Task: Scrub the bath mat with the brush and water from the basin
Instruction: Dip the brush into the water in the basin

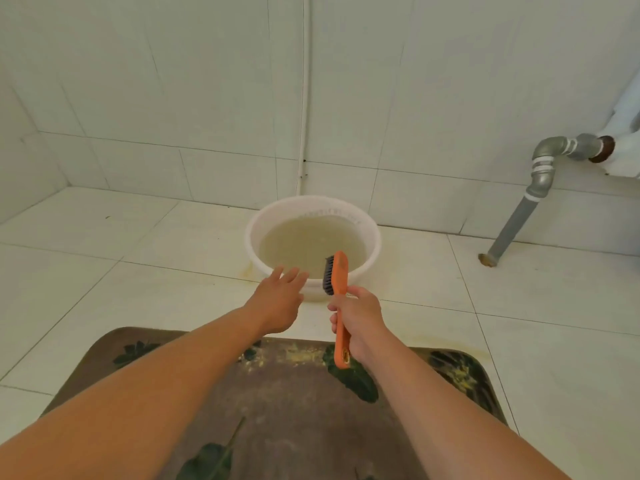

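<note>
On the tiled floor, by the wall: white basin (313,216) of cloudy water
Bath mat (294,393): brown, leaf-patterned, yellowish grit at far edge; just short of basin
Right hand (360,323): clenched round orange brush (341,292), bristle head raised over basin's near rim
Left hand (277,299): released, fingers spread, empty, near basin's rim

1 basin (254,244), 1 brush (341,271), 1 mat (298,403), 2 hands (277,306).
</note>
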